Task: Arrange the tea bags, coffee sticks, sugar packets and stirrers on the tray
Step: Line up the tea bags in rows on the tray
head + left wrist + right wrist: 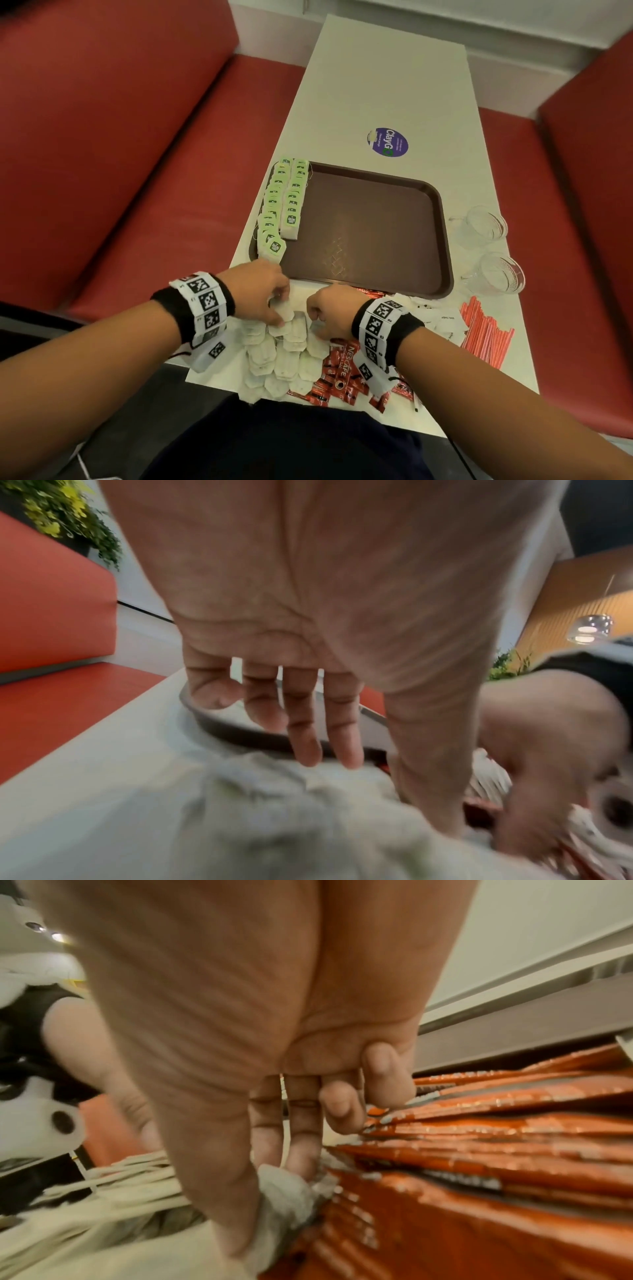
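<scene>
From the head view, a brown tray (370, 226) sits on a white table (387, 85) between red bench seats (120, 137). Two rows of green-tagged tea bags (286, 202) lie along the tray's left edge. Near the table's front edge a loose pile of tea bags (284, 356) spreads out, with red coffee sticks (339, 373) just to its right. White sugar packets (445, 322) lie beyond those, then orange stirrers (486, 329) at the right edge. Two clear glass cups (489, 246) stand beside the tray's right side, and a purple sticker (388, 142) lies farther up the table. The left hand (263, 294) rests at the top of the pile, fingers curled around a tea bag. The right hand (329, 311) pinches another bag at the pile's right side.

From the left wrist, the left hand (308, 642) hangs with fingers (304, 723) fairly straight above the blurred pale bags (257, 818); its thumb reaches down into them. The tray rim (240, 729) lies behind the fingers.

From the right wrist, the right hand (274, 1042) has thumb and two fingers (301, 1137) closed on a pale tea bag (284, 1191), the other two fingers curled in. Coffee sticks (479, 1150) are stacked just beside it.
</scene>
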A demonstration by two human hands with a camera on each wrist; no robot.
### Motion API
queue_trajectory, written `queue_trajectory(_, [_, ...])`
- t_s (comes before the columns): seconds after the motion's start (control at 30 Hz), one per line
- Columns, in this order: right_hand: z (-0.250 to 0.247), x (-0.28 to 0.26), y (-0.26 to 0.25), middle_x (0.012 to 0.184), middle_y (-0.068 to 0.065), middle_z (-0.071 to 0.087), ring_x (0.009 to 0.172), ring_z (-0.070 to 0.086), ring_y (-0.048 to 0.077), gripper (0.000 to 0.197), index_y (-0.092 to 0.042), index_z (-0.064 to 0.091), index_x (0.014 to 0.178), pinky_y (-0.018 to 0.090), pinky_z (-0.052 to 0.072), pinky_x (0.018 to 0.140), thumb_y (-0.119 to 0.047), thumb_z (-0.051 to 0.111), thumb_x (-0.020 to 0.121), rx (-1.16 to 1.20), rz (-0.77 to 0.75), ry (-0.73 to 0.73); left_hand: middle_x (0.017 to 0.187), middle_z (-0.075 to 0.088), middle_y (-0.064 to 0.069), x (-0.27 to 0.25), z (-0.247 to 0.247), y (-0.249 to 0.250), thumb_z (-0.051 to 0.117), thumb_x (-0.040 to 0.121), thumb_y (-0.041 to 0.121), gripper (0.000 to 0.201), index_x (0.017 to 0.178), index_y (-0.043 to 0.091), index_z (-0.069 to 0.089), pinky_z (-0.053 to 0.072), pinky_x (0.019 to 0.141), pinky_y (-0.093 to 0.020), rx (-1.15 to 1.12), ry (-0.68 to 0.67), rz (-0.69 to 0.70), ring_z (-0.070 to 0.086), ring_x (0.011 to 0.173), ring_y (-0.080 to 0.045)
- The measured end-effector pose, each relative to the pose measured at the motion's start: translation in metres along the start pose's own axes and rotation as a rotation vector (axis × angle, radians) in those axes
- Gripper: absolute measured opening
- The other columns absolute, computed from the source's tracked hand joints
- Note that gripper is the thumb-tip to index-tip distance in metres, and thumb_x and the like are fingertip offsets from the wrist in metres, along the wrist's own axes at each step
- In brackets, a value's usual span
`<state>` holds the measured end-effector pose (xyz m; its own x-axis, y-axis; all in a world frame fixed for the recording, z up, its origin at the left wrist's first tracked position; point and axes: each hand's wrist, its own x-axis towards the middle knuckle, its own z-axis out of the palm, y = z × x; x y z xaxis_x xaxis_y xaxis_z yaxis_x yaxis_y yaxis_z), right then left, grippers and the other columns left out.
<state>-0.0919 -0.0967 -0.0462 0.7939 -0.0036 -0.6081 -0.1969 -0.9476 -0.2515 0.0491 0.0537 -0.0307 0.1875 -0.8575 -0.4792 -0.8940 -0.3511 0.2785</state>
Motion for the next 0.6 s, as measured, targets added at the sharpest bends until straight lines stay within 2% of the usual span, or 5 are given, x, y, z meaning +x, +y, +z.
queue_trajectory(0.13, [-0.003,0.002,0.0,0.094,-0.004,0.062,0.084,0.06,0.021,0.013,-0.028,0.057,0.093,0.032,0.051,0.071,-0.027,0.066,0.084,-0.016,-0.001,0.004,0.109,0.05,0.01,-0.003,0.021,0.005,0.071,0.073,0.065,0.048,0.107,0.034,0.058,0.046,0.089,-0.034,0.042,0.037,-0.005,0.044,0.104,-0.013])
queue_trajectory(0.23, [-0.006,0.001,0.0,0.092,-0.003,0.063,0.084,0.061,0.023,0.009,-0.028,0.059,0.092,0.034,0.055,0.076,-0.026,0.065,0.085,-0.016,0.006,0.034,0.108,0.054,0.01,-0.003,0.026,0.007,0.069,0.078,0.056,0.036,0.103,0.033,0.058,0.044,0.089,-0.032,0.016,0.102,-0.002,0.045,0.103,-0.013])
queue_trajectory(0.4, [-0.01,-0.003,0.007,0.082,-0.005,0.058,0.08,0.057,0.022,0.013,-0.027,0.054,0.08,0.03,0.048,0.072,-0.024,0.064,0.087,0.012,0.012,0.121,0.097,0.059,0.011,-0.001,0.022,0.005,0.062,0.087,0.041,0.011,0.095,0.033,0.063,0.045,0.086,-0.032,-0.089,0.152,-0.004,0.049,0.1,-0.012])
queue_trajectory(0.5, [-0.012,-0.009,0.011,0.075,-0.006,0.056,0.075,0.057,0.022,0.019,-0.026,0.049,0.073,0.034,0.051,0.069,-0.023,0.063,0.084,0.078,0.024,0.159,0.098,0.063,0.011,-0.001,0.012,0.004,0.061,0.092,0.039,0.01,0.097,0.032,0.066,0.046,0.087,-0.034,-0.181,0.231,-0.009,0.054,0.098,-0.011])
queue_trajectory(0.6, [-0.013,-0.011,0.015,0.079,-0.003,0.061,0.076,0.059,0.023,0.012,-0.026,0.05,0.081,0.036,0.054,0.07,-0.022,0.061,0.083,0.157,0.048,0.216,0.091,0.067,0.013,-0.003,0.001,0.004,0.062,0.094,0.039,0.009,0.096,0.032,0.067,0.049,0.081,-0.03,-0.276,0.324,-0.03,0.059,0.089,-0.006])
